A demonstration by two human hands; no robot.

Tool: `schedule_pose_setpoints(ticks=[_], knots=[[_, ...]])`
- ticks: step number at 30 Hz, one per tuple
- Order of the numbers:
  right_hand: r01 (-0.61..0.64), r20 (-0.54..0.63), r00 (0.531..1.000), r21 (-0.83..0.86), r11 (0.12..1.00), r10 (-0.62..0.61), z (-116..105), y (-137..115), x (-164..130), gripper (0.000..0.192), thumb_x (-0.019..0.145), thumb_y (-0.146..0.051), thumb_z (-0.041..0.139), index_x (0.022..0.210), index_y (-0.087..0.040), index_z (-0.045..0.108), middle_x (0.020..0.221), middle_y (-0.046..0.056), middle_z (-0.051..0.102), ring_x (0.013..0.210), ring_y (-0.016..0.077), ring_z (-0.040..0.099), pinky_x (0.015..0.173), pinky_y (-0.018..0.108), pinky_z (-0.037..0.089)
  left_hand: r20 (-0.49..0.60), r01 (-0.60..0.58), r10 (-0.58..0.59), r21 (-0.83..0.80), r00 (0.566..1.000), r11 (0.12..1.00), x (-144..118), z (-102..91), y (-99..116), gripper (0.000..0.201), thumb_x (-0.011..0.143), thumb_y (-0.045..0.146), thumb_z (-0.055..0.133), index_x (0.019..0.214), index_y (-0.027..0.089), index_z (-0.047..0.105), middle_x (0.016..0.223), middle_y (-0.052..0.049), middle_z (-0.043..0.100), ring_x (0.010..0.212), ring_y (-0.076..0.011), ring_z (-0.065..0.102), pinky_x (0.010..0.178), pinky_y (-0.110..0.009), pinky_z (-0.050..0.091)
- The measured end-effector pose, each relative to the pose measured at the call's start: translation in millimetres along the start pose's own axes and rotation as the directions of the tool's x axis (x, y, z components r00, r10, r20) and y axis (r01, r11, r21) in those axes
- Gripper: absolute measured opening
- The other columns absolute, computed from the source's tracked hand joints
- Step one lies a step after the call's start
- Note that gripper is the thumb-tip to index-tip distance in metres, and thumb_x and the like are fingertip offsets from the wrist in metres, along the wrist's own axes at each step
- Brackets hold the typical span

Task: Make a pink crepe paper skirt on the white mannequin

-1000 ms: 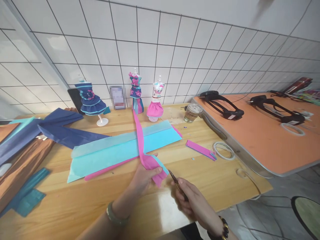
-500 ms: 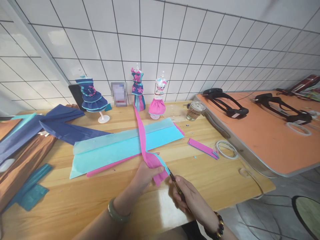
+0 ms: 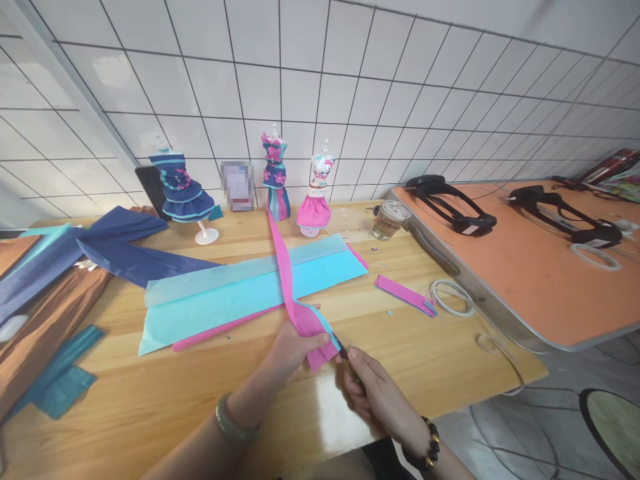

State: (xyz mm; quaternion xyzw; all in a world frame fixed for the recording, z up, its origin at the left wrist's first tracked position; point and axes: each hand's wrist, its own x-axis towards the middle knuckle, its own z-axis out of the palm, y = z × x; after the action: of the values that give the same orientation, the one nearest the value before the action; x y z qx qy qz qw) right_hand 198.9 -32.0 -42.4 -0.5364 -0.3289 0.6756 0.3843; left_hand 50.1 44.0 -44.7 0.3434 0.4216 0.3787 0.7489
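Note:
My left hand (image 3: pixel 293 350) pinches a long pink strip (image 3: pixel 284 267) near its front end, thumb on top. The strip, which looks like crepe paper or cloth, runs back toward the middle dress form; a light blue edge (image 3: pixel 325 321) shows along its right side. Scissors (image 3: pixel 350 365) sit in my right hand (image 3: pixel 377 390), fingers closed round the handles, with the blades at the blue edge. Whether the blades are parted is hard to see. Beneath the strip lies a wide light blue sheet (image 3: pixel 215 307), with pink showing along its border.
Three small dress forms, one in navy (image 3: pixel 183 190), one multicoloured (image 3: pixel 275 177), one in pink (image 3: pixel 314 210), stand by the wall. A glass (image 3: pixel 391 220), a tape roll (image 3: pixel 451 297) and a folded pink strip (image 3: pixel 405 295) lie right. Navy (image 3: pixel 125 243) and brown (image 3: pixel 55 333) material lies left.
The scissor blades have moved slightly forward and left along the blue edge, with my right hand following. My left hand keeps its hold on the pink strip.

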Motion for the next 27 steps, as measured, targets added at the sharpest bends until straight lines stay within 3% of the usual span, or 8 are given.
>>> schedule_pose_setpoints(ticks=[11, 27], knots=[[-0.029, -0.065, 0.998, -0.089, 0.996, 0.023, 4.2, -8.6, -0.6, 0.057, 0.073, -0.073, 0.046, 0.085, -0.017, 0.05, 0.049, -0.012, 0.027, 0.035, 0.0026, 0.019, 0.033, 0.016, 0.012, -0.011, -0.006, 0.006, -0.03, 1.0, 1.0, 1.4, 1.9, -1.7, 0.066, 0.056, 0.022, 0.081, 0.113, 0.016, 0.048, 0.076, 0.002, 0.063, 0.07, -0.0136, 0.06, 0.066, -0.027, 0.049], [-0.012, -0.101, 0.995, -0.121, 0.993, -0.001, 6.9, -11.7, -0.7, 0.058, 0.068, -0.074, 0.049, 0.08, -0.017, 0.049, 0.047, -0.012, 0.025, 0.037, 0.0035, 0.019, 0.035, 0.018, 0.011, -0.053, 0.0, -0.002, -0.029, 0.999, 1.0, 0.8, 3.2, -0.7, 0.067, 0.052, 0.022, 0.083, 0.111, 0.014, 0.051, 0.074, 0.001, 0.061, 0.069, -0.0139, 0.059, 0.067, -0.028, 0.048]])
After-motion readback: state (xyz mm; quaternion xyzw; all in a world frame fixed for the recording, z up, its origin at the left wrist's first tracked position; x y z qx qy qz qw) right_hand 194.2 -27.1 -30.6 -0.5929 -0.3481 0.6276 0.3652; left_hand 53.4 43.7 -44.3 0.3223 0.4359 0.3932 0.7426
